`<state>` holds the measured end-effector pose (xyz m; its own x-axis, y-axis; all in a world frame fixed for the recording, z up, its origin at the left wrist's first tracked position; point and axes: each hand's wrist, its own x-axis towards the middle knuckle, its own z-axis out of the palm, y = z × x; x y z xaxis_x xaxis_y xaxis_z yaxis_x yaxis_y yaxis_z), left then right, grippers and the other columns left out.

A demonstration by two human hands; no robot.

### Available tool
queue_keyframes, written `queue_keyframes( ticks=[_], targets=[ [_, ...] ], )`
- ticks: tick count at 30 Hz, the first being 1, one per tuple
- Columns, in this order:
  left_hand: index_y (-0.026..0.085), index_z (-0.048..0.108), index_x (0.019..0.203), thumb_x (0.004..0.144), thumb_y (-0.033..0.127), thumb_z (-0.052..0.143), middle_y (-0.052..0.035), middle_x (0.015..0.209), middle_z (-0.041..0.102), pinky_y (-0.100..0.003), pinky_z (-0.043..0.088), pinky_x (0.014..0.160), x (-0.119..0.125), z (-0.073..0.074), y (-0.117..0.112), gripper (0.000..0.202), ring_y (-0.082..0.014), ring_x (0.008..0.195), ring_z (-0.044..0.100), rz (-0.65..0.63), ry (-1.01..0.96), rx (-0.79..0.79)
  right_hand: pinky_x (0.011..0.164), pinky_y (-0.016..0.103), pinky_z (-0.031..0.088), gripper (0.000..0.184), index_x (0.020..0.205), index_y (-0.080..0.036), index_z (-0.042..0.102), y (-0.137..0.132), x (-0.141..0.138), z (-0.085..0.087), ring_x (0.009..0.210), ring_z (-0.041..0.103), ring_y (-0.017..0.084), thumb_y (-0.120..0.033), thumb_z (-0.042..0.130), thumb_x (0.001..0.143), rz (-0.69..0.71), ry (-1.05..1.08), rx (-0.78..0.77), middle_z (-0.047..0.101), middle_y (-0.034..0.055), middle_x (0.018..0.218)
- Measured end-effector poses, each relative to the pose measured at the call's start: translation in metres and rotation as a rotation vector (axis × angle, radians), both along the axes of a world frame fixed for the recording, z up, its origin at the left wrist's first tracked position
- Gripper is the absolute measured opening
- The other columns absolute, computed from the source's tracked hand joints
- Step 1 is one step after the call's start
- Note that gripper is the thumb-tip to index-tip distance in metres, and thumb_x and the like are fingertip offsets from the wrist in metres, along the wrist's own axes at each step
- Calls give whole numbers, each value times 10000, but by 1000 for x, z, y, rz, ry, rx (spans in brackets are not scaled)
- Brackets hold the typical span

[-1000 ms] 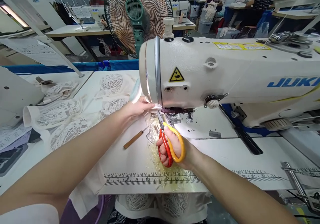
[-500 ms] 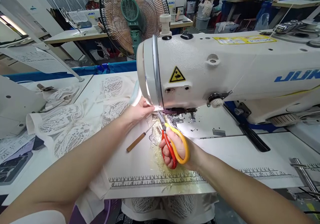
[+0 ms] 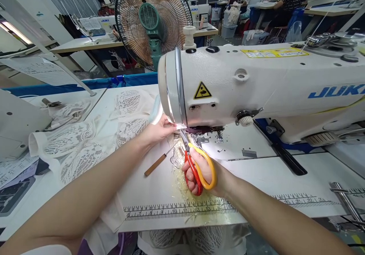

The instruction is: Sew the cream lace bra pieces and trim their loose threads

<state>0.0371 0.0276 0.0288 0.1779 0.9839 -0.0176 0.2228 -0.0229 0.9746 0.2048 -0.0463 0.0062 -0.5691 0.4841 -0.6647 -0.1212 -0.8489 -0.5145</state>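
My right hand (image 3: pixel 201 171) is wrapped round the red and yellow handles of a pair of scissors (image 3: pixel 195 163), whose blades point up toward the needle area of the white sewing machine (image 3: pixel 256 84). My left hand (image 3: pixel 161 129) pinches a small white strip of fabric (image 3: pixel 179 125) right under the machine head, beside the scissor tips. A wooden-handled awl (image 3: pixel 156 163) lies on the table between my hands. The needle itself is hidden behind the machine head.
White lace fabric pieces (image 3: pixel 76 144) are spread over the table's left side. A green standing fan (image 3: pixel 152 23) stands behind the machine. A printed ruler (image 3: pixel 182 209) runs along the table's front edge. Other people work at machines far back.
Both hands stay where they were at the needle area; only the camera has shifted slightly.
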Motion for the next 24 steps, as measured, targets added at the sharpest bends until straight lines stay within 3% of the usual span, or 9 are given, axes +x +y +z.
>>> queue_keyframes(
  ticks=[6,14,24],
  targets=[
    [163,653,931,608,416,761,-70,889,688,-430,446,919,-6,-3,0,424,-260,978,601,-23,99,17,364,188,327,517,735,-152,472,-1,-2,3,341,455,80,-615,309,897,-1,-42,57,460,-52,425],
    [175,650,873,595,406,765,-39,785,671,-393,473,852,-7,-5,3,379,-250,907,609,-8,132,25,370,192,348,539,738,-144,486,-1,1,-4,353,477,86,-670,415,828,1,17,57,480,-41,445],
    [170,641,866,600,378,761,-44,807,674,-397,479,853,-1,-2,5,359,-254,918,611,5,127,42,377,197,346,536,739,-143,477,-2,0,-3,345,461,86,-667,410,832,-4,24,47,472,-41,433]
  ],
)
